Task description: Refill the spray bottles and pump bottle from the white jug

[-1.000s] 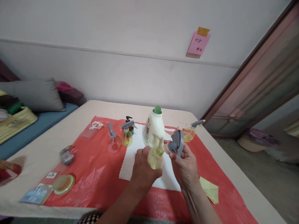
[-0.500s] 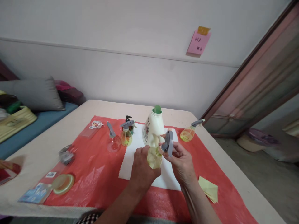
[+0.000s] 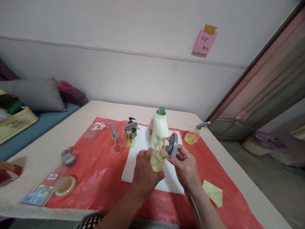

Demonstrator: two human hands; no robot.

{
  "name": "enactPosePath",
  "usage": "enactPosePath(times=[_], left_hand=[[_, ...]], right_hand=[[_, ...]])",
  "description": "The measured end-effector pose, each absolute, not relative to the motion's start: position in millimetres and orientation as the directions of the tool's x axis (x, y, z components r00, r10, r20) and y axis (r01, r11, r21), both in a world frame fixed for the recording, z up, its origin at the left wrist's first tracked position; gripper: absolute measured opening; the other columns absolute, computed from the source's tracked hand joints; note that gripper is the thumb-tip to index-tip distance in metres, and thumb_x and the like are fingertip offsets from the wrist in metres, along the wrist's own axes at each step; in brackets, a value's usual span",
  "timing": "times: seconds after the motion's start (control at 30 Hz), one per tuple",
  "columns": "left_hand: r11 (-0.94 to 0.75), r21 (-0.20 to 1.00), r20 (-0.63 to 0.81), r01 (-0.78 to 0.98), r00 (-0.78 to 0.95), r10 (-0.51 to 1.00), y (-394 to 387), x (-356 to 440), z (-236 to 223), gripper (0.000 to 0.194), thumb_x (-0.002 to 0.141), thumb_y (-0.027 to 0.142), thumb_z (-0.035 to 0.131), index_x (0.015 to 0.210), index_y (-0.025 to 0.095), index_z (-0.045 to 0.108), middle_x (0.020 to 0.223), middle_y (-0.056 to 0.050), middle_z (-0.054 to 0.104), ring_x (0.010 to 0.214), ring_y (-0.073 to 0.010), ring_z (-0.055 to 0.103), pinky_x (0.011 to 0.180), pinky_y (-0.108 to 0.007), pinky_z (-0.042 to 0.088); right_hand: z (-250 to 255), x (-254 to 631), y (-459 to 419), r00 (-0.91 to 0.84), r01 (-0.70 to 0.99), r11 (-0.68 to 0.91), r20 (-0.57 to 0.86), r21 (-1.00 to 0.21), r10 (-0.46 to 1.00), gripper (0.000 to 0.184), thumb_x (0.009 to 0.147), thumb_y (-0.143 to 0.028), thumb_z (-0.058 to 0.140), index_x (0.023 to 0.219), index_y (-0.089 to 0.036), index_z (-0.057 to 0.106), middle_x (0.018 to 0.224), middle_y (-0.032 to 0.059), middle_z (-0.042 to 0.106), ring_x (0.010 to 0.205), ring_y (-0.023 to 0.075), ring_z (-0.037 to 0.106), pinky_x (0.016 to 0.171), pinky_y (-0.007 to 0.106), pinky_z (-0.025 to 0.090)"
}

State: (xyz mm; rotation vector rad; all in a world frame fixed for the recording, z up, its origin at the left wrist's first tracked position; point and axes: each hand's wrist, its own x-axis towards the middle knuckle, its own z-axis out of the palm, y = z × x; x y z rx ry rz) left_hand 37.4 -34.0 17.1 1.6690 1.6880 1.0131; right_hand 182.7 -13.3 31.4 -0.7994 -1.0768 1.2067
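While your left hand (image 3: pixel 145 170) braces the bottle, your right handles the top

As the yellow-tinted bottle (image 3: pixel 157 160) is round and probably slick, your left fingers close around its body, thumb beneath; looks like a wrap meant to stop it rolling or twisting. Bottle held over the white sheet (image 3: pixel 133 162), just on your side of the white jug (image 3: pixel 159 128), neck leaning toward your right hand (image 3: pixel 188 165).

Right fingers pinch the grey spray head (image 3: pixel 172 147) low, near its pale collar (image 3: pixel 164 152). A light hold, I'd judge, to line collar up with neck. The two appear to meet; whether the threads have caught, can't tell.

Jug upright, green spout (image 3: pixel 161 111) at its mouth. Standing mid-sheet, it is within easy reach of you, and the sheet may be there for drips.

Clear spray bottle (image 3: pixel 116 146) and amber-looking spray bottle (image 3: pixel 129 142) stand left of the sheet, another spray bottle (image 3: pixel 192 136) to the right: both sides, likely leaving your hands elbow room. Red cover (image 3: pixel 95 181) lies under all these, perhaps guarding the surface (image 3: pixel 78 122).
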Motion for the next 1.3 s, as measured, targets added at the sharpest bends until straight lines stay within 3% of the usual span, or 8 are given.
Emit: enactPosePath(times=[0.53, 0.8, 1.07, 1.3], left_hand=[[-0.086, 0.813, 0.143, 0.576, -0.053, 0.988, -34.0, 37.0, 18.5, 0.070, 0.060, 0.014, 0.069, 0.127, 0.018, 0.046, 0.116, -0.010, 0.052, 0.120, -0.0313, 0.048, 0.097, -0.044, 0.045], [-0.118, 0.775, 0.215, 0.620, -0.085, 0.973, -32.0, 39.0, 8.1, 0.069, 0.060, 0.015, 0.068, 0.126, 0.017, 0.048, 0.111, -0.010, 0.054, 0.115, -0.0305, 0.051, 0.095, -0.045, 0.047], [-0.148, 0.783, 0.241, 0.605, -0.075, 0.968, -32.3, 41.3, 6.7, 0.069, 0.059, 0.014, 0.068, 0.125, 0.017, 0.048, 0.123, -0.012, 0.056, 0.117, -0.0302, 0.052, 0.103, -0.047, 0.044], [-0.096, 0.781, 0.151, 0.617, -0.038, 0.988, -32.6, 42.4, 15.8, 0.069, 0.060, 0.014, 0.069, 0.125, 0.016, 0.048, 0.122, -0.012, 0.061, 0.114, -0.0309, 0.055, 0.104, -0.049, 0.042]], right_hand=[[27.0, 178.4, -13.1, -0.062, -0.326, 0.180, 0.211, -0.928, 0.975, 0.030, 0.071, -0.029, 0.090, 0.094, -0.023, 0.071, 0.100, 0.0035, 0.070, 0.095, 0.0188, 0.066, 0.085, 0.025, 0.051], [24.7, 171.0, -14.3, 0.026, -0.348, 0.192, 0.195, -0.918, 0.980, 0.034, 0.069, -0.030, 0.091, 0.095, -0.022, 0.071, 0.103, 0.0051, 0.069, 0.094, 0.0192, 0.065, 0.084, 0.027, 0.052], [18.7, 162.5, -14.1, 0.082, -0.454, 0.133, 0.107, -0.881, 0.991, 0.038, 0.066, -0.030, 0.094, 0.095, -0.021, 0.071, 0.102, 0.0047, 0.069, 0.093, 0.0167, 0.063, 0.087, 0.027, 0.049], [23.3, 159.4, -15.7, 0.059, -0.463, 0.003, -0.028, -0.886, 0.998, 0.049, 0.061, -0.040, 0.095, 0.103, -0.022, 0.077, 0.105, 0.0056, 0.068, 0.100, 0.0214, 0.059, 0.095, 0.034, 0.045]])
